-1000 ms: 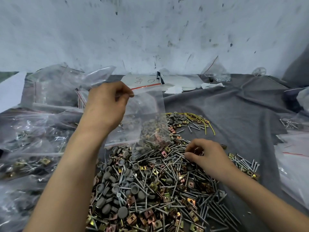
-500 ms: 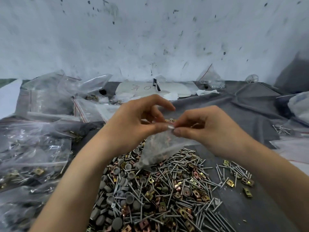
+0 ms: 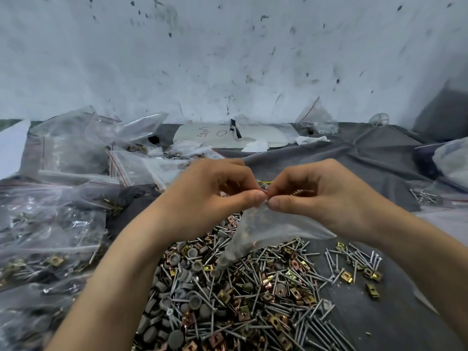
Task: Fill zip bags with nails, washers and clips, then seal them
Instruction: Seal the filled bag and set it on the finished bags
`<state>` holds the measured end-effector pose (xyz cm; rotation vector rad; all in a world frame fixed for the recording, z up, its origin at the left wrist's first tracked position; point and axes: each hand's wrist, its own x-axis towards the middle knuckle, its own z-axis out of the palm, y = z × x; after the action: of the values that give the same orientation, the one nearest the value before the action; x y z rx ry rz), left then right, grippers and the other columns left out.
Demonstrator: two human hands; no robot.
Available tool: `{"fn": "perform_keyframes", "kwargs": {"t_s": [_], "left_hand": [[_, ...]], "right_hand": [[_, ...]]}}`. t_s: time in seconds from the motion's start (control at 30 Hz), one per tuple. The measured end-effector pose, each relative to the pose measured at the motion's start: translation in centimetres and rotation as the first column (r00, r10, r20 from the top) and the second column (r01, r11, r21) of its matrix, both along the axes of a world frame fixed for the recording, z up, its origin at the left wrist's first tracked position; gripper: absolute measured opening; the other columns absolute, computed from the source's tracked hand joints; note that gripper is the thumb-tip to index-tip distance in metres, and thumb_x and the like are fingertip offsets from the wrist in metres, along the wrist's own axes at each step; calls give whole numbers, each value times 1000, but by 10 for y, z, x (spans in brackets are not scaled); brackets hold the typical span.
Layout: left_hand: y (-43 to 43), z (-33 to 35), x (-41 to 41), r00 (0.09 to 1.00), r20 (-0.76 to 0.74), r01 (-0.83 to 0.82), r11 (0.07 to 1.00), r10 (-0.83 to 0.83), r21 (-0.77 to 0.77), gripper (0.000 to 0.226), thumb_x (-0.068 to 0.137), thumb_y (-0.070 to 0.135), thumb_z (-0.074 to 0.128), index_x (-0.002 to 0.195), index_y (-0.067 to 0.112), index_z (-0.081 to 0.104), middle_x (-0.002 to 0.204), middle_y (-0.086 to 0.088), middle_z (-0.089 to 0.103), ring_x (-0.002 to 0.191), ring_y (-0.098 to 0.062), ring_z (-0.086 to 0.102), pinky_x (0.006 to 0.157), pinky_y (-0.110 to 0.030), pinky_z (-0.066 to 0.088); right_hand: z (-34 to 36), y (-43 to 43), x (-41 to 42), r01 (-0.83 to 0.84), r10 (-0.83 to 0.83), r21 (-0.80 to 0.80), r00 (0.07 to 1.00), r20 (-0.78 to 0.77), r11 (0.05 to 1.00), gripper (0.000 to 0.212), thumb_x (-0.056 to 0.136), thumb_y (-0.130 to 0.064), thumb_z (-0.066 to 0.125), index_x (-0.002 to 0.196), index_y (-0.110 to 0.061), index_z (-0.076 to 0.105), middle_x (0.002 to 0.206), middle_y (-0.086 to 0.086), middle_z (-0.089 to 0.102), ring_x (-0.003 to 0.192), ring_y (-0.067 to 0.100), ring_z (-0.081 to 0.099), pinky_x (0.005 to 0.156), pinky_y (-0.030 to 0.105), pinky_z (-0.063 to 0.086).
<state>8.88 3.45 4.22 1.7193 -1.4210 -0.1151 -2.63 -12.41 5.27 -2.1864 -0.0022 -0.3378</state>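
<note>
Zip bag (image 3: 266, 231), one, held at its mouth by two hands above the pile (image 3: 228, 307).
Left hand (image 3: 212, 196) and right hand (image 3: 321, 196) are both curled, each pinching the bag's top edge between thumb and forefinger, thumbs almost meeting, probably to press the zip strip closed. The bag hangs slanted, its weighted lower corner reaching the pile, so any spill would land on stock. Nails (image 3: 311, 325), grey washers (image 3: 176, 336), brass clips (image 3: 276, 321): loose, too many to count. One small scatter (image 3: 354, 264) right. Filled bags (image 3: 50, 224) left: several, overlapping, uncountable. Grey cloth surface (image 3: 316, 158).
</note>
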Motion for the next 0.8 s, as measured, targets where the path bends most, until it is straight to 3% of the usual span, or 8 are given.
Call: {"fn": "perform_keyframes", "kwargs": {"t_s": [0.17, 0.27, 0.37, 0.47, 0.67, 0.8], "left_hand": [[0, 2, -5, 999, 8, 40, 998, -39, -40, 14, 82, 23, 66, 71, 14, 67, 72, 3, 60, 69, -15, 60, 68, -34, 50], [1, 3, -6, 998, 64, 16, 1000, -15, -13, 14, 81, 21, 63, 70, 14, 65, 71, 6, 59, 68, -15, 59, 68, -36, 49], [0, 4, -8, 993, 121, 16, 1000, -14, -18, 12, 81, 18, 62, 68, 18, 60, 69, 10, 54, 65, -12, 55, 64, -27, 46], [-1, 4, -9, 984, 177, 1, 997, 12, -73, 13, 79, 14, 63, 66, 16, 59, 69, 6, 53, 63, -15, 52, 61, -31, 44], [-2, 2, -7, 977, 212, 5, 999, 5, -45, 18, 83, 29, 54, 69, 19, 55, 71, 8, 50, 66, -14, 51, 62, -31, 42], [-1, 2, -6, 975, 223, -1, 996, 20, -86, 17, 84, 18, 59, 67, 18, 55, 71, 4, 50, 65, -15, 50, 61, -29, 41]], "right_hand": [[-1, 2, -5, -18, 35, -215, 996, 77, 977, 5, 85, -13, 68, 82, -18, 67, 75, -5, 68, 72, 5, 61, 68, 19, 48], [-5, 6, -4, 10, 54, -348, 983, 173, 937, 4, 87, -14, 66, 86, -10, 66, 79, -5, 65, 76, 9, 58, 69, 23, 45], [-6, 7, -4, 27, 28, -274, 981, 193, 961, 3, 84, -13, 69, 85, -15, 67, 82, -7, 67, 80, 8, 61, 74, 26, 48], [-5, 4, -5, 26, 12, -209, 984, 177, 978, 7, 80, -15, 71, 82, -19, 66, 81, -10, 68, 82, 6, 64, 79, 27, 50], [-4, 7, -2, 50, 36, -332, 968, 247, 942, 6, 82, -9, 72, 82, -12, 67, 82, -9, 62, 81, 6, 59, 75, 18, 44], [-2, 3, -3, 59, 3, -275, 976, 219, 960, 9, 78, -15, 73, 80, -21, 67, 78, -16, 63, 78, -3, 58, 71, 8, 39]]}}
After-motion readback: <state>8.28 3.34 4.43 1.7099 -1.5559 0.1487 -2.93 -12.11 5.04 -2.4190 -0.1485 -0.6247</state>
